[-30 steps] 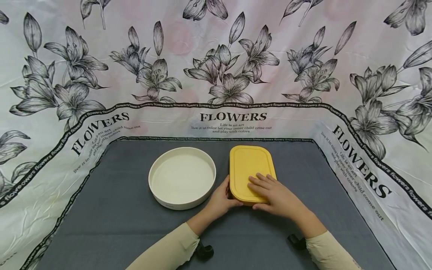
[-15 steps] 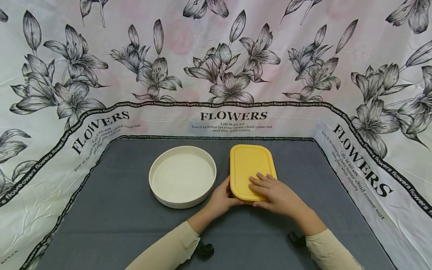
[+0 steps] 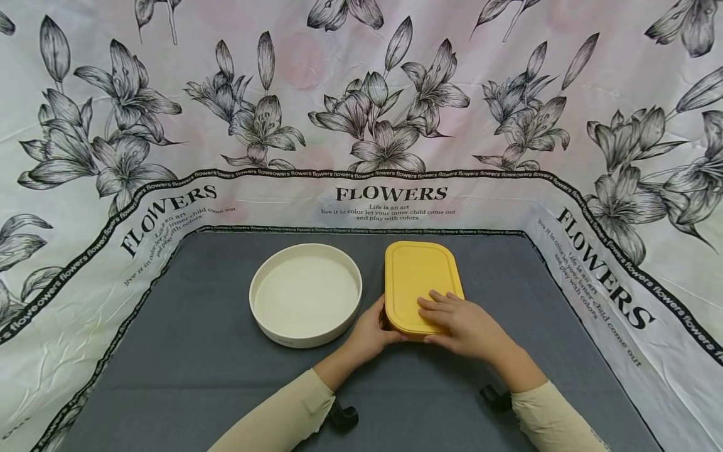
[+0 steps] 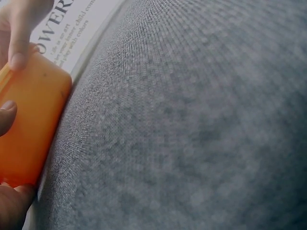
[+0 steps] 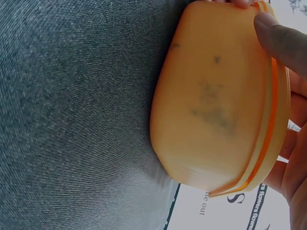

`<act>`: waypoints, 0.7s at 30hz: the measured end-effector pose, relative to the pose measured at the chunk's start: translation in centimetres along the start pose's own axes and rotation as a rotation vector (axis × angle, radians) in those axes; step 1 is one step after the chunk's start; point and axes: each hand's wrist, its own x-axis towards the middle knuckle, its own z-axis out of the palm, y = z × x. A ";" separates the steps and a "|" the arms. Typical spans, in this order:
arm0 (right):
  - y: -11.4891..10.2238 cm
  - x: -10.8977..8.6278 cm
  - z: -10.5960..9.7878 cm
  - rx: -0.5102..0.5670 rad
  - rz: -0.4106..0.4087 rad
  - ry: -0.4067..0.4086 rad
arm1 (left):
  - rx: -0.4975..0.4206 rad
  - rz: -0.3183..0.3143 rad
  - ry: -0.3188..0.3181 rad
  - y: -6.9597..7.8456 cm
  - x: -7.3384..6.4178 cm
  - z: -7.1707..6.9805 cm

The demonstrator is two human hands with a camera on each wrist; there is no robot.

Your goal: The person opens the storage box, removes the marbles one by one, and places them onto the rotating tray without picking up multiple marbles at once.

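A lidded plastic food container (image 3: 422, 270) lies on the grey cloth, its lid yellow and its see-through walls orange. Dark shapes show faintly through the wall of the container (image 5: 211, 108) in the right wrist view. My left hand (image 3: 367, 331) grips its near left corner, thumb along the front and fingers round the left side, partly hidden. My right hand (image 3: 471, 326) holds the near right part of the lid, fingers spread over the top and thumb (image 5: 278, 40) against the lid's rim.
Left of the container stands a round cream dish (image 3: 305, 295) with a low wall, close to my left hand. Grey cloth (image 3: 186, 351) covers the table. A white flower-printed sheet (image 3: 390, 125) borders it at the back and sides.
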 end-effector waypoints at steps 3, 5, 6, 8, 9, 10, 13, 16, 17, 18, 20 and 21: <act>0.0 0.1 -0.3 0.005 0.012 -0.005 | 0.008 0.006 0.004 -0.2 0.0 0.0; -0.1 0.2 -0.6 0.016 0.023 0.000 | 0.019 0.014 0.008 -0.2 0.1 0.0; -0.1 0.3 -0.8 0.022 0.028 0.006 | 0.022 0.019 0.010 -0.1 0.1 0.0; -0.1 0.4 -1.2 0.026 0.033 0.023 | 0.033 0.026 0.016 0.0 0.1 -0.1; -0.1 0.5 -1.4 0.033 0.034 0.036 | 0.035 0.029 0.017 0.1 0.1 -0.1; -0.1 0.6 -1.6 0.040 0.032 0.051 | 0.037 0.026 0.017 0.2 0.2 -0.1; 0.0 0.7 -2.2 0.069 0.013 0.112 | 0.034 0.020 0.020 0.4 0.3 -0.1; 0.0 0.8 -2.8 0.115 -0.012 0.180 | 0.025 0.009 0.022 0.4 0.3 -0.1; 0.0 0.8 -2.9 0.126 -0.016 0.197 | 0.021 0.011 0.023 0.4 0.2 0.0; 0.0 0.8 -3.1 0.136 -0.015 0.213 | 0.018 0.009 0.022 0.3 0.2 0.0; 0.0 0.8 -3.2 0.148 -0.007 0.240 | 0.015 0.008 0.023 0.3 0.1 0.1; 0.0 0.8 -3.3 0.145 -0.001 0.255 | 0.012 0.008 0.024 0.2 0.1 0.1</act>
